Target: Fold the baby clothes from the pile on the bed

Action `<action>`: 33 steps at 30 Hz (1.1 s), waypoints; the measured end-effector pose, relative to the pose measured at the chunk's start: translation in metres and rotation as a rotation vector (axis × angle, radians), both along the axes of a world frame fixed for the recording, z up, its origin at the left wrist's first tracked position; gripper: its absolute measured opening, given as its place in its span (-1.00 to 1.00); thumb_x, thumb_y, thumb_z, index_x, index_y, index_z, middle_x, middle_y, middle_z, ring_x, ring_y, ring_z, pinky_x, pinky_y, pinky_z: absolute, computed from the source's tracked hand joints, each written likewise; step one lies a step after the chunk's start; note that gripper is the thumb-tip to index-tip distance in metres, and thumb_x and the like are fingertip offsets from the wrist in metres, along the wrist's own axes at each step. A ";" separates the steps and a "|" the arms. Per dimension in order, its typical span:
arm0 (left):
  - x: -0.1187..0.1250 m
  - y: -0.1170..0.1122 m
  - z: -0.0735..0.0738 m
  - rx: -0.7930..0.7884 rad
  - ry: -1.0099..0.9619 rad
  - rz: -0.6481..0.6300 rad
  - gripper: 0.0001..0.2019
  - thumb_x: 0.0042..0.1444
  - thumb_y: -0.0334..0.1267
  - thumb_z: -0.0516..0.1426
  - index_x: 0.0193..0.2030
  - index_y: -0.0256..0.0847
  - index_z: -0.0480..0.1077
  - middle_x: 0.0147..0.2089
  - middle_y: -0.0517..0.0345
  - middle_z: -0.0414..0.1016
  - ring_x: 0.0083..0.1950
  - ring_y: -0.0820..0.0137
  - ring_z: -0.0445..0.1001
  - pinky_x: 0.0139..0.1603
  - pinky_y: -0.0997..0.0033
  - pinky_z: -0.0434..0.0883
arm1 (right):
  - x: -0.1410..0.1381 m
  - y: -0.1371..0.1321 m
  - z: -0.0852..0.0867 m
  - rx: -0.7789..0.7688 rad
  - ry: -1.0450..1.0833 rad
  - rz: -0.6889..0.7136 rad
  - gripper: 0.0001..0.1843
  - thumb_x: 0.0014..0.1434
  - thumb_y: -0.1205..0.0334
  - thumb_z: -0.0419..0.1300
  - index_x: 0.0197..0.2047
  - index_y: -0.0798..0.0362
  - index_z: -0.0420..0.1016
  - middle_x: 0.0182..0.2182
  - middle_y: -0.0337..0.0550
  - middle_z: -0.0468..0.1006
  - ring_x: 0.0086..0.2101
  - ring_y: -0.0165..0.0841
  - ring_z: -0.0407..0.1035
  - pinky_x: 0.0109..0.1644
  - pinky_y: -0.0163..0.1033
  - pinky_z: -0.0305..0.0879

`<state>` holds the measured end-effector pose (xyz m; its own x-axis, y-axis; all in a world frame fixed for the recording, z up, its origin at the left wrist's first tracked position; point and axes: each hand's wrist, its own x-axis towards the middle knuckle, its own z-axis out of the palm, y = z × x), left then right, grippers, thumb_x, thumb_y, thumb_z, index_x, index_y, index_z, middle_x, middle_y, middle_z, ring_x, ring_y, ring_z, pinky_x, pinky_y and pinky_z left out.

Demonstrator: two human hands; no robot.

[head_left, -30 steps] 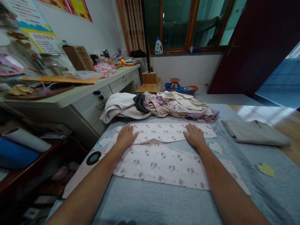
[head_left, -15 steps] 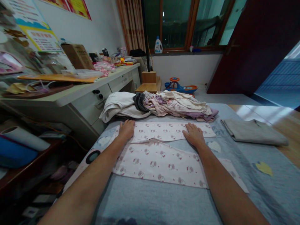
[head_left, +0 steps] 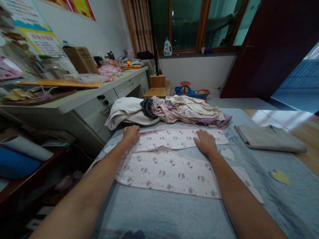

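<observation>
A pair of pale pink trousers (head_left: 161,172) with a small cat-face print lies spread on the bed, its legs pointing right. At the far corner of the waist end, my left hand (head_left: 131,133) has its fingers curled down on the fabric, closed on the trousers' edge; the fingertips are partly hidden. My right hand (head_left: 206,142) rests flat on the far leg, fingers stretched out. A crease runs between the two legs, and my right forearm covers part of the near leg.
Beyond the trousers lies a heap of crumpled clothes (head_left: 184,111). A folded grey garment (head_left: 270,137) sits on the bed's right side. Along the left stands a cluttered desk (head_left: 87,103) with drawers. A blue ride-on toy (head_left: 191,92) is on the floor past the bed.
My left hand has shifted slightly left and its fingers have curled in at the waist corner. The trousers' waist end is drawn a little left. My right hand has stayed in place.
</observation>
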<state>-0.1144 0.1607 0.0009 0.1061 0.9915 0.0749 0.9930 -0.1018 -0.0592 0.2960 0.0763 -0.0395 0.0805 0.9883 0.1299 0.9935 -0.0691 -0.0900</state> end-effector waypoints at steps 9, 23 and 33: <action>0.000 -0.004 0.007 0.010 0.030 0.042 -0.76 0.19 -0.12 0.09 -0.15 -0.15 0.50 -0.08 -0.06 0.61 0.02 0.07 0.52 0.00 0.16 0.26 | 0.001 0.000 0.000 0.006 0.012 0.005 -0.46 0.37 0.03 -0.07 0.32 0.06 0.28 0.38 0.05 0.20 0.33 -0.08 0.07 0.35 0.14 0.00; -0.016 -0.001 -0.002 0.058 0.097 0.088 -0.73 0.19 -0.23 0.05 -0.08 -0.20 0.52 -0.05 -0.20 0.58 0.06 -0.02 0.44 0.04 0.04 0.19 | 0.003 0.003 -0.003 -0.004 0.022 -0.001 -0.44 0.37 0.01 -0.06 0.34 0.04 0.26 0.39 0.01 0.19 0.34 -0.10 0.06 0.36 0.12 -0.01; 0.007 -0.021 -0.004 0.164 0.092 -0.045 -0.64 0.30 -0.38 -0.12 0.02 -0.24 0.45 0.04 -0.20 0.44 0.09 0.04 0.38 0.04 0.12 0.28 | 0.003 0.003 -0.005 0.009 0.028 -0.001 -0.45 0.36 0.01 -0.05 0.32 0.04 0.29 0.38 0.03 0.21 0.34 -0.09 0.06 0.36 0.13 -0.02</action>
<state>-0.1079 0.1393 -0.0028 0.1638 0.9610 0.2229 0.9773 -0.1274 -0.1690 0.2989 0.0790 -0.0442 0.0854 0.9870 0.1360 0.9905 -0.0693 -0.1189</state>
